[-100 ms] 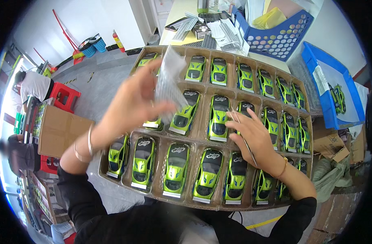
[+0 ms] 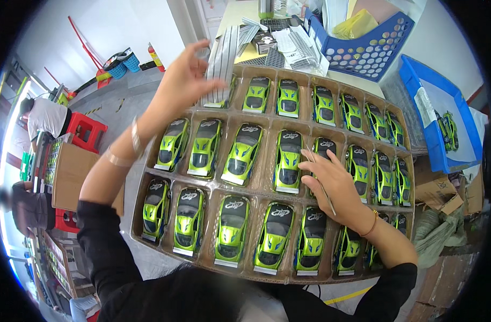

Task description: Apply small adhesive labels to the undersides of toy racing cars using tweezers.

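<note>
My left hand (image 2: 182, 80) is raised over the far left corner of a brown compartment tray, pinching a pale sheet with dark stripes (image 2: 226, 48), like a decal sheet. The sheet is slightly blurred and partly covers a toy car behind it. Slim metal tweezers (image 2: 326, 196) lie in the closed fingers of my right hand (image 2: 339, 188), which hovers over the middle row. Just left of those fingers sits a lime-green toy car with a black roof (image 2: 288, 161). Matching cars fill three rows of the tray (image 2: 264, 196); my right hand and wrist hide some of them.
Beyond the tray, a table holds more sheets (image 2: 299, 47), a small black box (image 2: 264, 41) and a blue perforated basket (image 2: 363, 51). A blue bin (image 2: 460, 153) with cars stands at right, above cardboard boxes (image 2: 438, 193). People sit at left near a red stool (image 2: 87, 130).
My left hand has moved up and away with the striped sheet, uncovering cars in the middle row. The sheet's stripes now face me more. My right hand has barely moved.
</note>
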